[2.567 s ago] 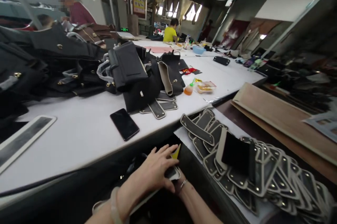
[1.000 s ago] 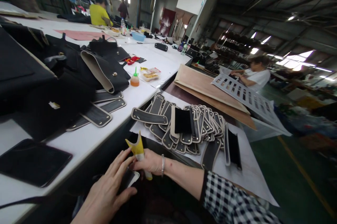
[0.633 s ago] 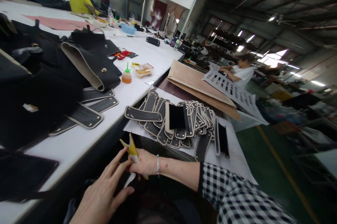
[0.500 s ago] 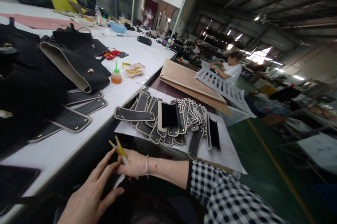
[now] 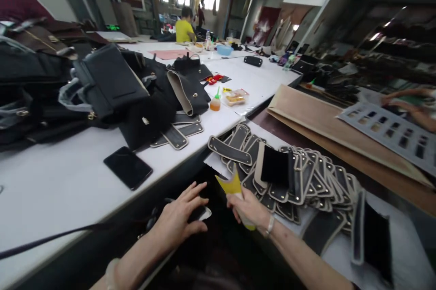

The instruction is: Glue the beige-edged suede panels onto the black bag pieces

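My right hand [image 5: 250, 210] is closed round a small yellow folded piece [image 5: 232, 186], held upright below the table edge. My left hand [image 5: 179, 218] lies flat with fingers spread on a dark flat piece with a pale rim [image 5: 201, 213] in my lap. Just right of my hands, a heap of several black leather tabs with cream edges and brass studs [image 5: 293, 176] rests on a white sheet [image 5: 402, 244].
A white table [image 5: 61, 181] carries a black phone [image 5: 127, 167], black handbags [image 5: 109, 81], loose straps [image 5: 177, 135], an orange glue bottle [image 5: 215, 102] and a snack packet [image 5: 236, 97]. Brown boards [image 5: 323, 122] lie to the right. A person in yellow [image 5: 184, 27] sits far off.
The view has swung back left toward the table. My left hand has dropped flat onto the dark piece. My right hand keeps the yellow piece, now apart from the left fingers.
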A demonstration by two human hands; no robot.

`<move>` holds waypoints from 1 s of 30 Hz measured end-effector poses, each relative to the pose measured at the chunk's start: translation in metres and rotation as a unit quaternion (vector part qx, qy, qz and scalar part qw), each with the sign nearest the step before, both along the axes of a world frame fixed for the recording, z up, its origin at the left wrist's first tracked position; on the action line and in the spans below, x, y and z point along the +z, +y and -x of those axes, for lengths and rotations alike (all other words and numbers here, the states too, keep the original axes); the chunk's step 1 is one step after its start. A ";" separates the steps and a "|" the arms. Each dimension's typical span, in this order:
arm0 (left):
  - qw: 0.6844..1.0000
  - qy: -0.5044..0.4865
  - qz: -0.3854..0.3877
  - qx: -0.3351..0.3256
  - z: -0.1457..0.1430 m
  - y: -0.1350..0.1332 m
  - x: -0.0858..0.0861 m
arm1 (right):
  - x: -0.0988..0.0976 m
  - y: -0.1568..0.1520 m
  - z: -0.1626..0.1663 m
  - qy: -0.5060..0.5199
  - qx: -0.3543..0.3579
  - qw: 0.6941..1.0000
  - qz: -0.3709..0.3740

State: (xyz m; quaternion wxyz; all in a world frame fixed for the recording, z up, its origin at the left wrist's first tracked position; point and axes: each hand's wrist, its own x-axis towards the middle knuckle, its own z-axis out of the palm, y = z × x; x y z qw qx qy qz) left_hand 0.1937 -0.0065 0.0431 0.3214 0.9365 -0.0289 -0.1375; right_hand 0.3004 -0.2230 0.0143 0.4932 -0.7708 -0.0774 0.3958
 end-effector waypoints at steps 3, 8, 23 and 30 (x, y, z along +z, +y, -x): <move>1.000 -0.004 -0.005 -0.025 0.001 0.003 0.002 | 0.012 -0.032 -0.007 0.058 0.074 0.995 0.029; 0.999 -0.015 0.005 -0.052 0.005 0.009 0.000 | 0.022 -0.045 0.002 0.231 0.194 0.952 0.049; 0.996 -0.056 0.012 -0.062 0.010 0.013 -0.011 | 0.012 0.004 0.024 0.219 0.181 0.954 0.092; 0.994 -0.080 0.015 -0.069 0.011 0.015 -0.013 | 0.012 0.006 0.028 0.209 0.181 0.955 0.108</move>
